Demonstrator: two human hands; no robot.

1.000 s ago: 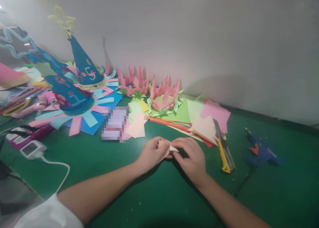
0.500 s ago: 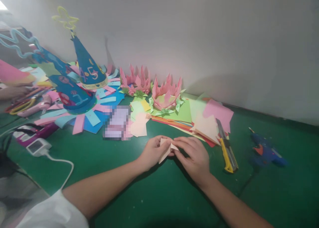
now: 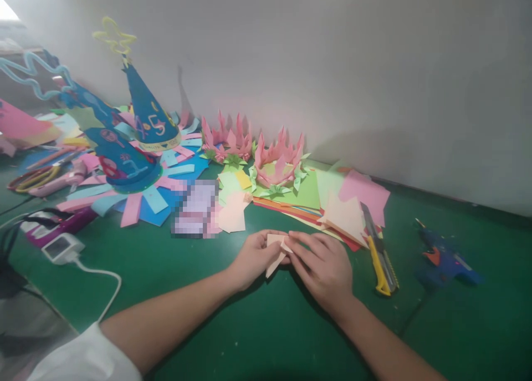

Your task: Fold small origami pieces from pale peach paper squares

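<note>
- Left hand (image 3: 251,262) pinches the small, pale peach, folded paper piece (image 3: 274,267); right hand (image 3: 324,267) pinches its small right-side flap; the piece sits between them, above the glossy green tabletop (image 3: 233,331).
- Folding seems in hand; the next move likely calls for aligning, then creasing, that flap.

A: What colour's the folded paper (image 3: 273,267), nearer us than the front crown (image 3: 281,164)?
B: Pale peach. The front crown is pink, with light-green leaves (image 3: 276,191).
A: And right of that crown?
B: A yellow and grey cutter (image 3: 377,264), then a blue glue gun (image 3: 451,263) with orange trigger (image 3: 433,256).
A: Left of it?
B: A blue cone hat (image 3: 143,101) bearing a pale 5 (image 3: 157,127).
</note>
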